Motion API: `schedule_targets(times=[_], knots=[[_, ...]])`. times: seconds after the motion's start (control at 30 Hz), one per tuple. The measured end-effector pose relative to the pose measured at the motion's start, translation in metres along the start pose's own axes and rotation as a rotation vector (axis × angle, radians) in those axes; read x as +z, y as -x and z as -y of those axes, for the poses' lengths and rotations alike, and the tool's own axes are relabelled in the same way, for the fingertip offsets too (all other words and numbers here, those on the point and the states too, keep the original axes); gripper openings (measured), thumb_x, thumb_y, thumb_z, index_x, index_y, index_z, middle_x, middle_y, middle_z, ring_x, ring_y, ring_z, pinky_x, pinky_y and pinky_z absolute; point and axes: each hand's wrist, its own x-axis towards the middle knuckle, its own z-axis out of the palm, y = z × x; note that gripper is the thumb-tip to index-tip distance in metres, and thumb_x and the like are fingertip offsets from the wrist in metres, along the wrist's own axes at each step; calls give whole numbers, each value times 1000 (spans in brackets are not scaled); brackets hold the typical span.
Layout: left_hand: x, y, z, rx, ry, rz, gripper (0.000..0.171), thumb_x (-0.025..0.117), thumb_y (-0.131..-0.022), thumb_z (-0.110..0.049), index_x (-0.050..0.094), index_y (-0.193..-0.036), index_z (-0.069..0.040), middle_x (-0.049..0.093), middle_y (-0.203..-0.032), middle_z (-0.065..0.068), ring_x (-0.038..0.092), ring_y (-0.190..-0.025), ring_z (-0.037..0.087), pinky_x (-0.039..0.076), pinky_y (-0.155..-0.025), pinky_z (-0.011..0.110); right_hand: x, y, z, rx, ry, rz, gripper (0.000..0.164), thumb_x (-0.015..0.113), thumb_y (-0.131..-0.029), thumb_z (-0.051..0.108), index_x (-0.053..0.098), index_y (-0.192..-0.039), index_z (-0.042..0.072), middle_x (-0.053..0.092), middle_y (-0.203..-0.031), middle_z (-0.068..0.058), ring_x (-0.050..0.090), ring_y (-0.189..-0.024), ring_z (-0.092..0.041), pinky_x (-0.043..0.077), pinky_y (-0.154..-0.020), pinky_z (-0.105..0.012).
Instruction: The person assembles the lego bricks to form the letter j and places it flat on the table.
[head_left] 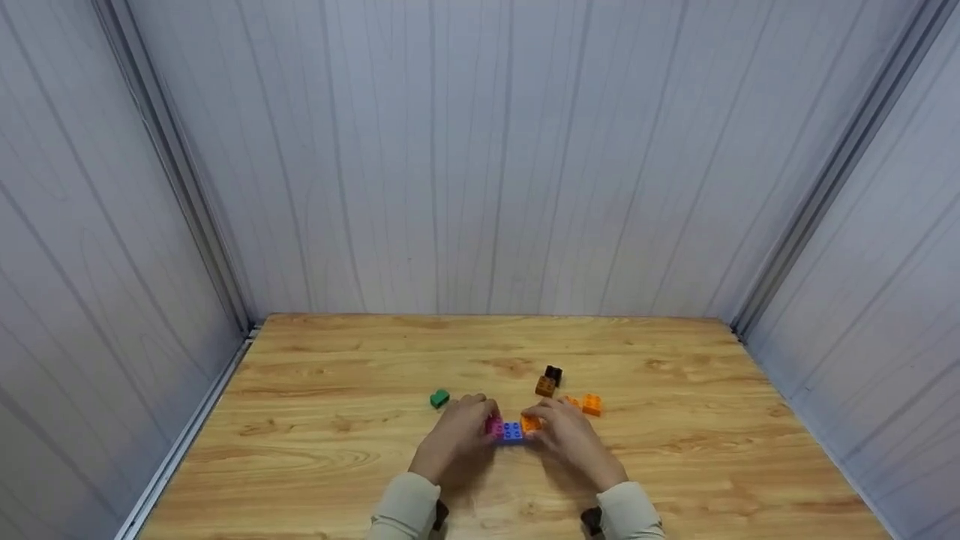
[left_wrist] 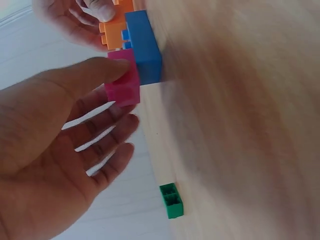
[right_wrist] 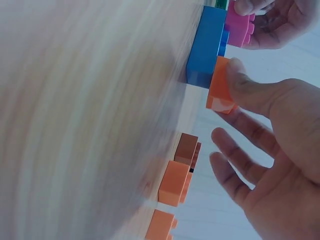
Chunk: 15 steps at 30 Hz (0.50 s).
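Note:
A blue building brick (head_left: 512, 432) lies on the table between both hands, its studs facing up. My left hand (head_left: 463, 427) pinches a pink brick (left_wrist: 123, 77) between thumb and fingers, over the blue brick's left end. At the other end, my right hand (head_left: 568, 435) holds an orange brick (right_wrist: 220, 85) by thumb and fingertips. Both held bricks sit against the stud side of the blue brick, overhanging its ends. The remaining fingers of each hand are spread loosely beside the bricks.
A green brick (head_left: 439, 398) lies left of the hands on the wooden table (head_left: 337, 420). Beyond the right hand are a brown brick (head_left: 545, 386), a black brick (head_left: 553, 373) and loose orange bricks (head_left: 592, 405). Pale panel walls (head_left: 480, 165) enclose the table.

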Motion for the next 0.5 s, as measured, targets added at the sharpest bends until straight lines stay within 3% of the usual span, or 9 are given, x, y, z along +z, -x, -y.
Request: schedule_targets(times=[0.1, 0.3, 0.5], knots=[[-3, -3, -2, 7, -39, 5, 19, 78, -91, -24, 70, -104, -14, 66, -96, 0, 61, -90, 21, 49, -84, 42, -3, 0, -4, -6, -19, -7, 34, 73, -94, 28, 72, -124, 12, 71, -117, -2, 65, -112, -25, 47, -106, -54], [0, -10, -6, 18, -22, 41, 28, 78, -90, -27, 71, -112, -11, 66, -97, 2, 58, -89, 19, 47, -87, 41, -11, 1, -19, 107, -94, -11, 38, 66, -98, 35, 70, -129, 13, 68, -126, -7, 60, -114, -29, 50, -97, -54], [11, -20, -12, 46, 22, 99, 36, 76, -92, -27, 68, -124, -12, 66, -104, 1, 59, -96, 18, 48, -97, 40, -12, 4, -34, 169, -10, -129, 30, 70, -97, 25, 73, -123, 11, 71, -119, -8, 62, -109, -30, 48, -99, -56]])
